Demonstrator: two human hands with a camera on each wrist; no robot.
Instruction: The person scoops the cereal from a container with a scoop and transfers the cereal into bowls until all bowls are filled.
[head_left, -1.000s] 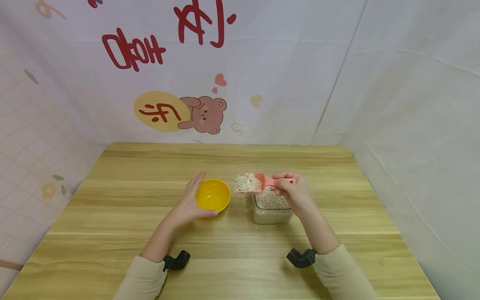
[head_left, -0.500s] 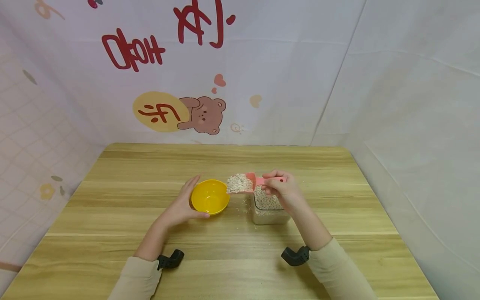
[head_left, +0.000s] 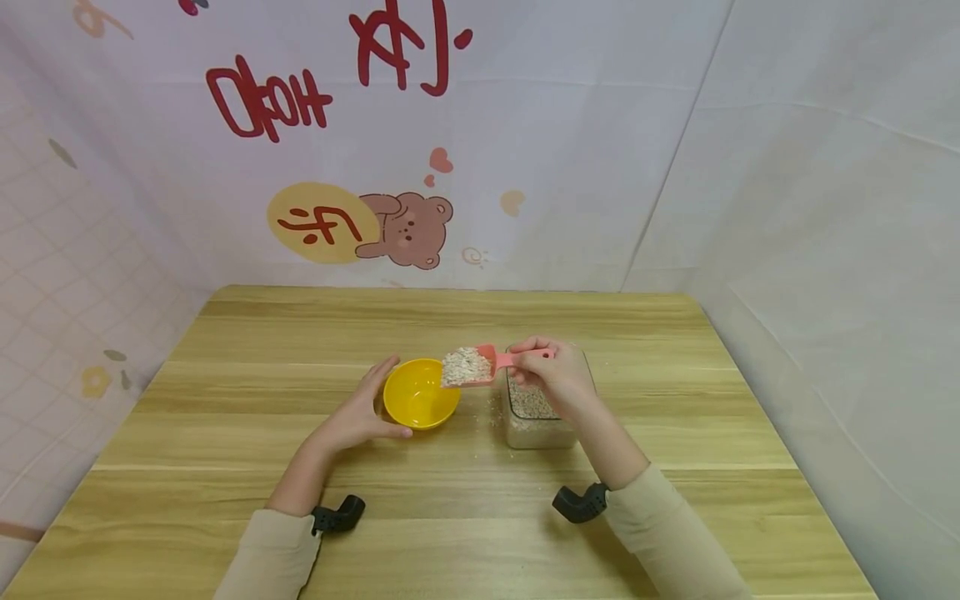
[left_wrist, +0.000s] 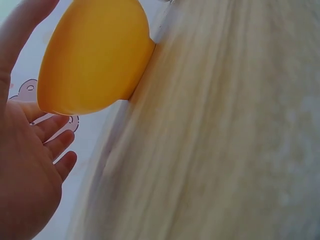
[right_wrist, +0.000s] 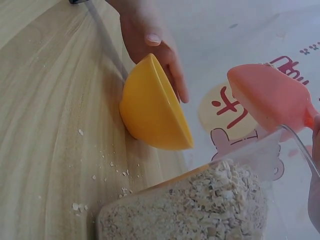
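My right hand (head_left: 557,380) pinches the handle of a pink scoop (head_left: 491,360) heaped with oat flakes (head_left: 465,367). In the head view the scoop's front lip overlaps the right rim of a yellow bowl (head_left: 415,407). The right wrist view shows the scoop's underside, raised above the bowl's rim. Around the left side of the bowl, my left hand (head_left: 354,423) lies with thumb and fingers spread and fairly straight, close against its wall. The bowl stands upright on the table, its inside bare. Under my right hand stands a clear container (head_left: 540,435) of oats (right_wrist: 215,205), partly hidden by that hand.
Loose flakes (right_wrist: 125,190) are scattered on the wooden table (head_left: 450,517) between bowl and container. A printed white curtain (head_left: 570,167) rises behind the table's back edge, with more cloth at both sides.
My right hand has carried the loaded scoop leftward from over the container to the bowl's right rim. My left hand and the bowl have shifted slightly left.
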